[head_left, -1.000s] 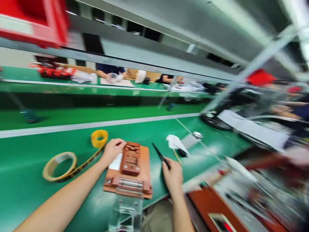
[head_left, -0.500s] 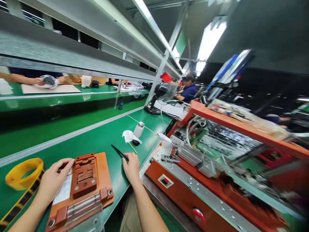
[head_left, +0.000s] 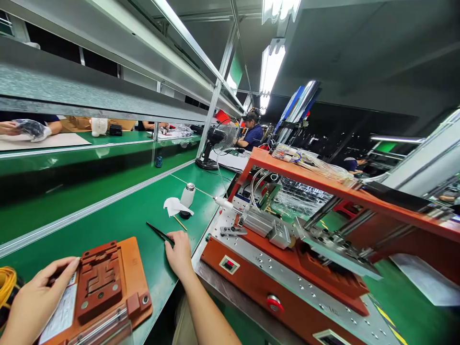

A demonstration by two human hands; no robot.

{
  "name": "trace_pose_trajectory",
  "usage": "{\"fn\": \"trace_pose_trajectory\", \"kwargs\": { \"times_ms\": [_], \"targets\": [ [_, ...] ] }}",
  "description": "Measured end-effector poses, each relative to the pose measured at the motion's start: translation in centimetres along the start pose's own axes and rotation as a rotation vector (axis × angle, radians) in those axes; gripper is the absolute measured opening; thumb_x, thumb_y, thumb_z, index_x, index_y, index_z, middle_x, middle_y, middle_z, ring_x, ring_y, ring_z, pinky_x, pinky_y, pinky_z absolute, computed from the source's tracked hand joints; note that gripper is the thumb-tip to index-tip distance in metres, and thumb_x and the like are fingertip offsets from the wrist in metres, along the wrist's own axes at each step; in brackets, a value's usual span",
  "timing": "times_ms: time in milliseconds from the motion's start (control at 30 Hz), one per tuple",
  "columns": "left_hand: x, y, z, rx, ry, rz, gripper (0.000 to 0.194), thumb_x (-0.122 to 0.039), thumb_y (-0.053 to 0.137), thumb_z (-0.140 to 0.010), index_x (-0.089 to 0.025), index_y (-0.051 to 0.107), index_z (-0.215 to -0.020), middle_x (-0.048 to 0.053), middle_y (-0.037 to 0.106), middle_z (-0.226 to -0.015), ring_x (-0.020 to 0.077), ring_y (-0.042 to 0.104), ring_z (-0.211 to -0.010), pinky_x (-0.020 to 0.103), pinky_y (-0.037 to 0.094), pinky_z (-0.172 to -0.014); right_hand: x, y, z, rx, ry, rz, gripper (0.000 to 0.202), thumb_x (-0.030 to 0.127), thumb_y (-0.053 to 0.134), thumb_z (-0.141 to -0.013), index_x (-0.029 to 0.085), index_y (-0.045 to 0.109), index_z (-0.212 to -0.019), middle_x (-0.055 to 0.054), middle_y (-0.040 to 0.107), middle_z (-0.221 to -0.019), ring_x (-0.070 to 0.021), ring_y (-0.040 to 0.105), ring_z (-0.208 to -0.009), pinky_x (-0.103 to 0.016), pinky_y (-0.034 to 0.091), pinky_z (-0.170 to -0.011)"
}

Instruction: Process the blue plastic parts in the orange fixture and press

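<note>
An orange fixture board [head_left: 134, 268] with a brown slotted block [head_left: 100, 280] lies at the lower left of the green bench. My left hand [head_left: 41, 292] is at the block's left edge, thumb and fingers drawn together; what is between them, if anything, is hidden. A white label [head_left: 61, 311] is partly under that hand. My right hand [head_left: 179, 254] rests on the bench to the right of the board, its fingers closed on the end of black tweezers [head_left: 156, 231], which point away to the upper left.
A white bottle [head_left: 188, 195], white tissue [head_left: 174, 206] and a thin stick stand or lie beyond my right hand. An orange machine [head_left: 244, 273] with a red button is at the right. A fan [head_left: 215, 139] and a yellow roll [head_left: 6, 282] are also in view.
The view has turned to the right, so the bench objects and both hands appear further left. The hands keep much the same pose, with the tweezers still in my right hand.
</note>
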State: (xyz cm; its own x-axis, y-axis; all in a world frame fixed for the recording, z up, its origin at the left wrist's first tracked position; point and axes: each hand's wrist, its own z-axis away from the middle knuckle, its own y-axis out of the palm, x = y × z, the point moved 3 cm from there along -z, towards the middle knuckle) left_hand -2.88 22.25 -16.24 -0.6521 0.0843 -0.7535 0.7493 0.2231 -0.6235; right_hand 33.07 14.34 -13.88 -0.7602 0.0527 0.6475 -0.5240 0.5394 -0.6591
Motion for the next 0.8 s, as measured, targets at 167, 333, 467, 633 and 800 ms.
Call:
{"fn": "trace_pose_trajectory", "kwargs": {
  "times_ms": [167, 333, 467, 633, 800],
  "targets": [
    [-1.8, -0.8, 0.3, 0.068, -0.121, 0.028, 0.040, -0.065, 0.060, -0.078, -0.034, 0.077, -0.096, -0.004, 0.079, -0.088, 0.0246, 0.073, -0.074, 0.035, 0.057, -0.064, 0.0, 0.0, 0.0, -0.014, -0.004, 0.008, 0.021, 0.014, 0.063, -0.086, 0.022, 0.071, -0.103, -0.007, 0.068, -0.105, -0.0265, 0.059, -0.103, -0.039, 0.048, -0.091],
    [-2.8, -0.9, 0.6, 0.048, -0.071, 0.055, 0.045, -0.068, 0.059, -0.074, -0.031, 0.078, -0.091, 0.000, 0.080, -0.092, 0.0267, 0.072, -0.072, 0.039, 0.057, -0.064, 0.0, -0.1, 0.1, -0.011, -0.021, -0.007, 0.021, 0.014, 0.060, -0.087, 0.021, 0.071, -0.104, -0.008, 0.068, -0.105, -0.0274, 0.059, -0.103, -0.041, 0.049, -0.092],
    [-2.8, -0.8, 0.7, 0.047, -0.052, 0.040, 0.048, -0.068, 0.057, -0.074, -0.031, 0.078, -0.096, 0.001, 0.080, -0.100, 0.0254, 0.072, -0.075, 0.037, 0.056, -0.068, -0.1, -0.1, 0.0, -0.005, -0.016, -0.006, 0.021, 0.015, 0.060, -0.087, 0.022, 0.071, -0.103, -0.008, 0.068, -0.104, -0.0280, 0.060, -0.104, -0.042, 0.049, -0.091],
    [-3.0, -0.8, 0.8, 0.038, -0.075, 0.081, 0.047, -0.068, 0.060, -0.071, -0.029, 0.078, -0.092, 0.002, 0.079, -0.097, 0.0269, 0.072, -0.083, 0.034, 0.056, -0.071, -0.1, -0.1, 0.0, 0.005, -0.025, -0.011, 0.020, 0.015, 0.061, -0.087, 0.021, 0.071, -0.103, -0.009, 0.068, -0.104, -0.0281, 0.059, -0.103, -0.042, 0.049, -0.092],
    [-3.1, -0.8, 1.1, 0.020, -0.068, 0.082, 0.048, -0.067, 0.060, -0.072, -0.029, 0.078, -0.094, 0.003, 0.079, -0.099, 0.0251, 0.071, -0.079, 0.034, 0.054, -0.074, -0.2, -0.1, -0.1, 0.005, -0.033, -0.003, 0.020, 0.015, 0.062, -0.087, 0.020, 0.071, -0.104, -0.008, 0.069, -0.104, -0.0276, 0.060, -0.102, -0.041, 0.049, -0.091]
  ]
}}
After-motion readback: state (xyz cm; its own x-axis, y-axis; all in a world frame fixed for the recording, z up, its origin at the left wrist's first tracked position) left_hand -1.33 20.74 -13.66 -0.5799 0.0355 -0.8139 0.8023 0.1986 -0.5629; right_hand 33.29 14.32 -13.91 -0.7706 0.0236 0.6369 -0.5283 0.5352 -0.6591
